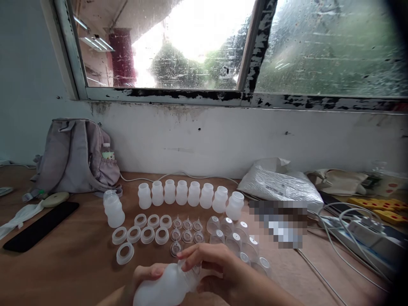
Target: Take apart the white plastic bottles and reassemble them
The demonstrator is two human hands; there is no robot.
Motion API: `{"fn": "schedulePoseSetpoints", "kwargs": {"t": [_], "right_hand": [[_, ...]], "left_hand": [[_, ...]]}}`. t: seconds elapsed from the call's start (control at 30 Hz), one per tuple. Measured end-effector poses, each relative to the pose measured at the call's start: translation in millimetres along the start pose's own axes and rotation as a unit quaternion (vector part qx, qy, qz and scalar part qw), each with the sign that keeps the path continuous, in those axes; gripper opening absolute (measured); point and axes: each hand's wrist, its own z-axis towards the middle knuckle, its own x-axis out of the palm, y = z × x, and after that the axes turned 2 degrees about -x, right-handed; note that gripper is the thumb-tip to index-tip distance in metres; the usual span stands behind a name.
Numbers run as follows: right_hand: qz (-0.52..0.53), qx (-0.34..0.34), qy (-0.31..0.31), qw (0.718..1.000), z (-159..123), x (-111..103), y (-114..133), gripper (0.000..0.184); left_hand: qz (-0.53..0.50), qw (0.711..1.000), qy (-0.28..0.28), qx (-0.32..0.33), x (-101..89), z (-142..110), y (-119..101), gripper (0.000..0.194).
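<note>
A frosted white baby bottle (161,289) lies tilted in my left hand (143,276), whose fingers are wrapped round its body. My right hand (219,265) curls over the bottle's upper end, gripping a clear cap (196,268) there; my fingers partly hide it. Just beyond my hands are several clear teats (187,236) in rows. White collar rings (147,235) sit to their left, and clear dome caps (233,242) to their right, some behind my right hand. Farther back, several open bottles (181,193) stand upright in a row. A capped bottle (114,210) stands apart at left.
A grey backpack (76,157) rests against the wall at left, with a black phone-like slab (41,227) before it. A silvery padded bag (280,185) lies at back right. Cables and a power strip (360,242) occupy the right side, near yellow parts (382,208).
</note>
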Motion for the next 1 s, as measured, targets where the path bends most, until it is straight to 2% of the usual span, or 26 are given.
{"fn": "schedulePoseSetpoints", "kwargs": {"t": [0.17,0.37,0.6,0.73,0.83,1.0], "right_hand": [[-0.041,-0.006,-0.011,0.999,0,0,3,0.03],[-0.101,-0.038,-0.019,0.994,0,-1,5,0.03],[-0.098,0.009,-0.041,0.994,1,-1,4,0.031],[-0.118,0.055,-0.063,0.989,5,-2,-1,0.035],[-0.09,0.102,-0.085,0.987,7,-2,-12,0.035],[-0.032,0.168,-0.123,0.978,9,4,-32,0.04]], "left_hand": [[-0.077,0.997,-0.031,-0.001,1.2,-1,2,0.043],[-0.051,0.998,-0.025,-0.034,4.8,-4,0,0.048],[-0.066,0.996,-0.055,-0.017,1.7,-2,3,0.048],[-0.055,0.996,-0.062,0.014,15.0,-3,-4,0.047],[-0.02,0.995,-0.087,0.038,22.6,-4,-8,0.043],[0.024,0.995,-0.083,0.049,11.8,2,-3,0.038]]}}
